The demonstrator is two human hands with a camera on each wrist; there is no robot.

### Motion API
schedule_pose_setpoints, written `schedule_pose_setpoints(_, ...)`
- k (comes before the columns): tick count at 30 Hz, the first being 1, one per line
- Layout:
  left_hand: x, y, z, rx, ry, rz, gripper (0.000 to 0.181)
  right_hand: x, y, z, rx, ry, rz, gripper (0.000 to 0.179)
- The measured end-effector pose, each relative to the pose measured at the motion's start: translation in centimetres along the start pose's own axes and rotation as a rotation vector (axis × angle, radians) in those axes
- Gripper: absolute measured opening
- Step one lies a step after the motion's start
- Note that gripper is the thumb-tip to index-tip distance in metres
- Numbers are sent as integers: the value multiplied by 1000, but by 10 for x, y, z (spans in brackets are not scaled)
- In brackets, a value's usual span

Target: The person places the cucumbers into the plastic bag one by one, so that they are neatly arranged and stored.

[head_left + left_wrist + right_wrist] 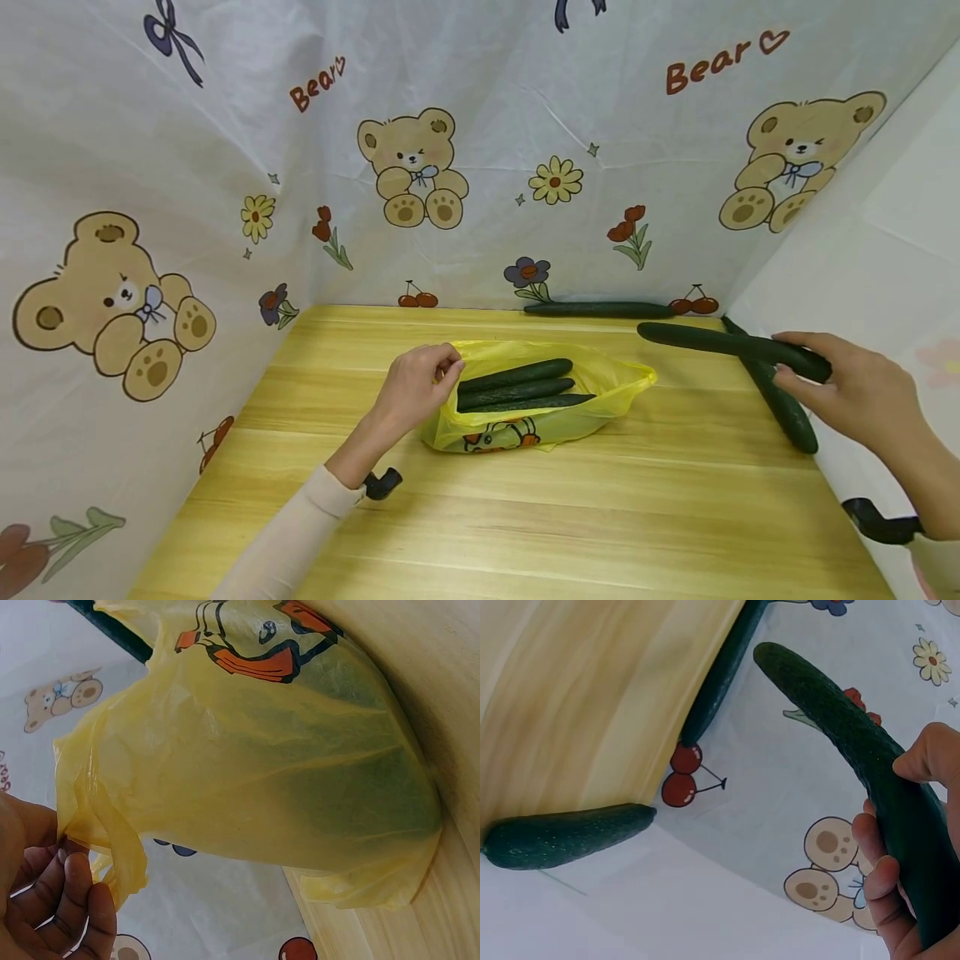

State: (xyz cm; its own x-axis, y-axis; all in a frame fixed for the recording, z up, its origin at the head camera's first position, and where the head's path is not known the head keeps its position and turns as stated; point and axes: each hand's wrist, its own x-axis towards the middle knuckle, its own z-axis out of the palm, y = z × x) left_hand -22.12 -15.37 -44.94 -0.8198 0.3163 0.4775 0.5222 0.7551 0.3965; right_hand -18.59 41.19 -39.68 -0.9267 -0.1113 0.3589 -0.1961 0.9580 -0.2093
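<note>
My left hand pinches the left rim of a yellow plastic bag, thumb against fingers, as the left wrist view also shows. Inside the bag lie several dark green cucumbers, side by side, visible through its open mouth. At the right, my right hand grips one cucumber by its near end, raised above the table with its far end pointing left toward the bag. The right wrist view shows thumb and fingers wrapped round this cucumber.
A cucumber lies along the table's back edge. Another cucumber lies along the right edge, partly behind the raised one. Cloth walls with printed bears enclose the wooden table at the left, back and right.
</note>
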Motion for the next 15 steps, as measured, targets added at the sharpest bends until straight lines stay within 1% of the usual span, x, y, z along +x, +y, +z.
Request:
schedule_pose_setpoints(2,0,0,0,0,1,-2,12,0,-3,-2,13,12,-21,47)
schedule_pose_setpoints(5,0,0,1,-3,2,0,12,1,-7,-5,67,24,-44,44)
schedule_pose_setpoints(6,0,1,2,-5,2,3,12,0,-8,-6,97,24,-50,44)
schedule_pose_setpoints(12,0,1,5,-6,10,13,12,0,-19,-12,299,0,-19,40)
schedule_pose_setpoints(15,0,1,5,-2,12,8,12,1,-22,-12,367,-16,-37,39)
